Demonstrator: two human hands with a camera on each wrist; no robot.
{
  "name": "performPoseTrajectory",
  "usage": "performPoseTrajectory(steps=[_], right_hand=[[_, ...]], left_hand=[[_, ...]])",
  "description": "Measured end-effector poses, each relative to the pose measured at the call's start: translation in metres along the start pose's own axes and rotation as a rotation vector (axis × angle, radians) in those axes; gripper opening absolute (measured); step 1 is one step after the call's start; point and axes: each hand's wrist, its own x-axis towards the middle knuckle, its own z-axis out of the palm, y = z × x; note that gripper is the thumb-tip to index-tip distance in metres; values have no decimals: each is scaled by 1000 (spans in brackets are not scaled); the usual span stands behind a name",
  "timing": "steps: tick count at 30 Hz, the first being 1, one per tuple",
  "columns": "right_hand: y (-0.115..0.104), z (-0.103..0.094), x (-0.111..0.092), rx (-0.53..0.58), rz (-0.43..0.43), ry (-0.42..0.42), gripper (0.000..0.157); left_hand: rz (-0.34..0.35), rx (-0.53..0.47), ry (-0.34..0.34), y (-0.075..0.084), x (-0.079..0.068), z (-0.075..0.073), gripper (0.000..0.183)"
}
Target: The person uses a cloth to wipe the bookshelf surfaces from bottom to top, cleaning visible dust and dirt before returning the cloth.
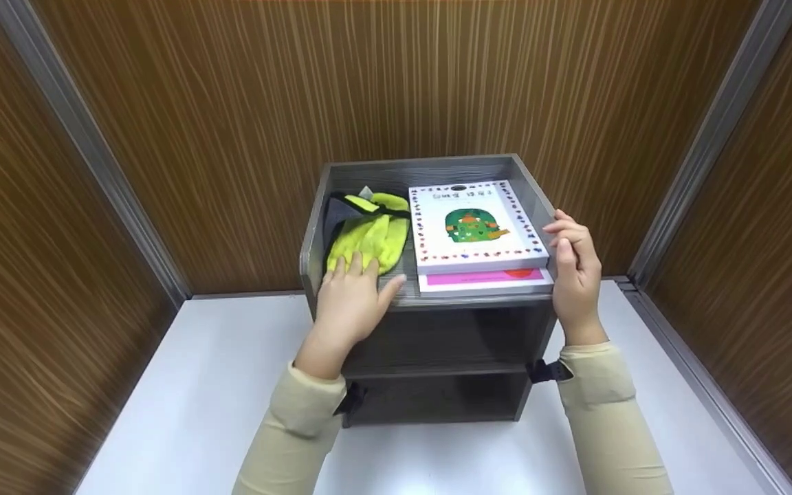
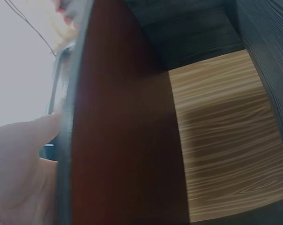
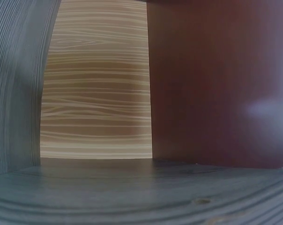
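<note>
A small grey wood-grain shelf unit (image 1: pixel 430 302) stands in the middle, with a shallow tray-like top. On the left of that top lies a soft, bright yellow-green cloth item (image 1: pixel 375 237) with black trim; its exact kind cannot be made out. My left hand (image 1: pixel 351 302) rests its extended fingertips on the cloth's near end, thumb spread out to the side. Next to the cloth, a white picture book (image 1: pixel 471 227) with a green drawing lies on a pink-and-white book (image 1: pixel 485 280). My right hand (image 1: pixel 578 282) touches the unit's right side wall, fingers loosely bent at its rim.
Beneath the top are two open compartments (image 1: pixel 437 340), whose inside and the brown wood-grain wall (image 3: pixel 94 93) behind show in both wrist views. The unit stands on a white surface (image 1: pixel 224 385). Brown panels (image 1: pixel 423 75) with grey metal corner strips enclose the space.
</note>
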Motion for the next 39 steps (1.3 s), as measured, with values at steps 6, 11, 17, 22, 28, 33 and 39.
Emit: performPoseTrajectory(steps=[6,11,17,22,28,33,39], right_hand=[[1,-2,5,2,2,0,16],[2,-1,6,3,1,8,16],[3,2,2,17,-4,9,15],[4,-4,3,3,-16,23,15],[3,-10,6,1,-17,26,16],[4,-11,4,-3,-10,36,16],[4,-6,4,-8,5,12,16]], left_hand=[[-71,6,-51,5,25,-1,72],[-78,10,-45,4,31,-2,71],[-37,20,61,2,-5,3,68],[81,73,257,5,-31,8,56],[198,205,546,3,-31,15,47],[300,186,644,-2,-28,16,36],[396,-29,340,-14,-31,-17,12]])
